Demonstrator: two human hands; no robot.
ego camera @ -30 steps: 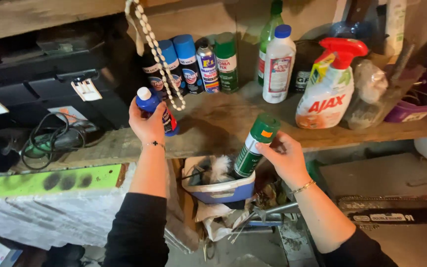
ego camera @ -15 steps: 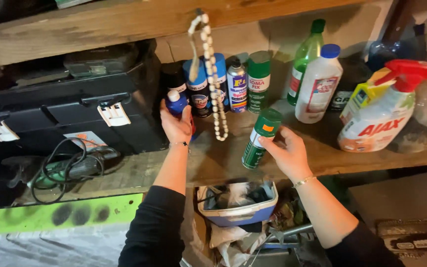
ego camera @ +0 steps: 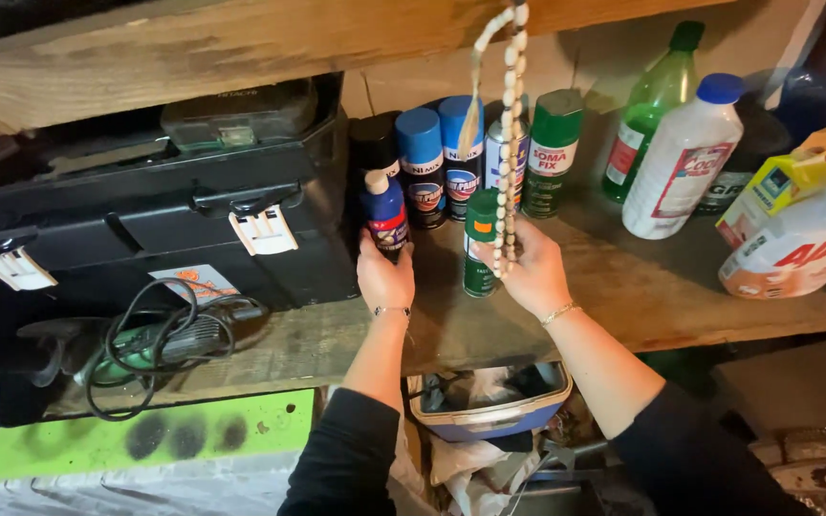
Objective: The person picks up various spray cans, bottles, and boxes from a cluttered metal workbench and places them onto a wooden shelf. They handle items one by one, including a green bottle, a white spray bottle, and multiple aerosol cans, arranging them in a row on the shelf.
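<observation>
My left hand (ego camera: 384, 275) grips a small dark blue spray can (ego camera: 384, 212) with a white nozzle, standing it on the wooden shelf (ego camera: 614, 296) beside a black case. My right hand (ego camera: 531, 270) holds a green spray can (ego camera: 479, 244) upright on the shelf just to the right of it. Right behind both stands a row of spray cans (ego camera: 451, 158), blue, black and green. A string of pale beads (ego camera: 503, 143) hangs down in front of my right hand.
A black tool case (ego camera: 145, 229) with white latches fills the left of the shelf. A green bottle (ego camera: 657, 100), a white bottle (ego camera: 683, 158) and a spray cleaner (ego camera: 800, 234) stand at right. A corded power tool (ego camera: 145, 344) lies left; a blue tub (ego camera: 489, 406) sits below.
Both hands have moved up and back onto the shelf, bringing the blue can and the green can from mid-air to stand in front of the row of cans.
</observation>
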